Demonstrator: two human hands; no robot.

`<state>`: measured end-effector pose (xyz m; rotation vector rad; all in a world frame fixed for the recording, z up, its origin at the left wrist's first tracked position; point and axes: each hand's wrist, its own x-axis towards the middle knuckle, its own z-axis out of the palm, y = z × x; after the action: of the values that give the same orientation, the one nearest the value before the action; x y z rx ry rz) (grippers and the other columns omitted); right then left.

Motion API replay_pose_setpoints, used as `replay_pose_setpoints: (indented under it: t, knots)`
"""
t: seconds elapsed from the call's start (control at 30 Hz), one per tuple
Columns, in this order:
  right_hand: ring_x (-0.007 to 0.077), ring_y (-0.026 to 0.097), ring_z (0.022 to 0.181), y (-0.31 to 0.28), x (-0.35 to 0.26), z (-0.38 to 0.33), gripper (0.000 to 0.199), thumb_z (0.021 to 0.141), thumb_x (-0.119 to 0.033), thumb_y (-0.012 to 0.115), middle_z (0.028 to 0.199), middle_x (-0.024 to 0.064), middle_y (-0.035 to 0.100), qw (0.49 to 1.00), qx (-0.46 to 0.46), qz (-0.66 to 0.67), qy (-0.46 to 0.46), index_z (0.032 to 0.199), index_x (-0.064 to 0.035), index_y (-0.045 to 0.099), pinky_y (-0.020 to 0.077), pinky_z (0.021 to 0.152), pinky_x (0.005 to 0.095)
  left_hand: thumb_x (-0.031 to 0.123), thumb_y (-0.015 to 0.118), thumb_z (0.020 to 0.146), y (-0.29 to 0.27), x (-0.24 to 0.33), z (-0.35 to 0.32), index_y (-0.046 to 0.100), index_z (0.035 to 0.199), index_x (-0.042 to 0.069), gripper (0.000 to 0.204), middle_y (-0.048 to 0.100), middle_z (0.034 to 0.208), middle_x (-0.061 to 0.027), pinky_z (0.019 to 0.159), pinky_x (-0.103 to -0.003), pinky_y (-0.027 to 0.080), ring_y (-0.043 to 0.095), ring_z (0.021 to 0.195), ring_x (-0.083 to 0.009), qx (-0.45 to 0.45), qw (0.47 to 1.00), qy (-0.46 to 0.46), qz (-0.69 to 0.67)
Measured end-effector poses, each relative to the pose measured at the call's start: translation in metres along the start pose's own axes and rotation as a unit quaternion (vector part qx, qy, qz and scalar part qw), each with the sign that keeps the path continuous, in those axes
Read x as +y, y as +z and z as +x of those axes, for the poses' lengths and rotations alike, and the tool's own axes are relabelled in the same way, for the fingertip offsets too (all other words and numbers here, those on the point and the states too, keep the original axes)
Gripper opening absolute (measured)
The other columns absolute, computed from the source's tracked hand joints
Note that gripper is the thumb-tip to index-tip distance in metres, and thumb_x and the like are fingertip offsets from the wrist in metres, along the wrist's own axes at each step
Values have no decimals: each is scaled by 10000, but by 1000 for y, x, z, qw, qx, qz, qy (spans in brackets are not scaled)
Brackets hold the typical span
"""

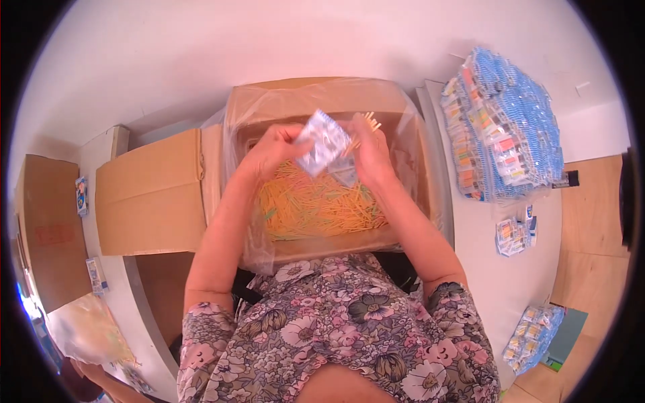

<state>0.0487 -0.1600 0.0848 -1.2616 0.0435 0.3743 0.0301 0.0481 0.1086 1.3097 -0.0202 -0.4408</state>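
Observation:
My left hand point(274, 149) pinches a small printed plastic packet point(322, 142), silver and blue-white, tilted above an open cardboard box. A few thin yellowish sticks point(369, 125) poke up out of my closed right hand point(371, 158), close against the packet's right edge. Just below the packet, beside the right palm, is another clear plastic piece point(344, 172); whether that hand holds it I cannot tell. Underneath, a heap of loose thin sticks point(316, 208), mostly yellow-orange with some green, fills the bottom of the cardboard box point(322, 247), which is lined with clear plastic.
A large clear bag of small packets point(510, 127) stands on the white surface at right, with loose packets point(514, 235) nearby. Lower right lies another packet bundle point(533, 336). At left are a box flap point(151, 195) and another carton point(54, 228). Someone's arm point(101, 379) shows lower left.

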Motion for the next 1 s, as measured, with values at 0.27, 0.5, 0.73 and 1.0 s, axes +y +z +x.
replay_pose_setpoints:
  t: [0.27,0.5,0.73,1.0]
  knots:
    - [91,542,771,7,-3,-41,534,960,-347,413,863,24,593,987,-90,116,-63,1366,-4,364,438,806,271,44,615,834,60,-9,-11,679,977,3,161,643,951,-18,812,-262,459,565,896,-88,-188,980,43,39]
    - [152,510,1076,-8,1,-72,588,947,-299,484,1166,71,558,980,-30,-136,-139,1406,1,272,379,964,322,10,611,835,84,-34,-36,668,936,-9,117,625,922,-7,807,-253,455,561,886,-89,-119,988,88,52]
    - [193,526,1096,-15,-27,-83,412,921,-326,505,1212,108,560,933,-70,-251,-250,1236,-61,522,387,946,324,16,623,826,90,-44,-37,654,895,-19,83,629,820,-66,718,-269,458,586,799,-130,-121,954,194,194]
    - [279,550,614,-12,-25,-82,192,822,-240,637,705,96,594,759,21,-573,-308,788,-60,582,438,628,371,-17,632,798,97,-42,-39,668,896,2,106,650,858,-71,739,-278,476,615,834,-152,-83,935,231,256]
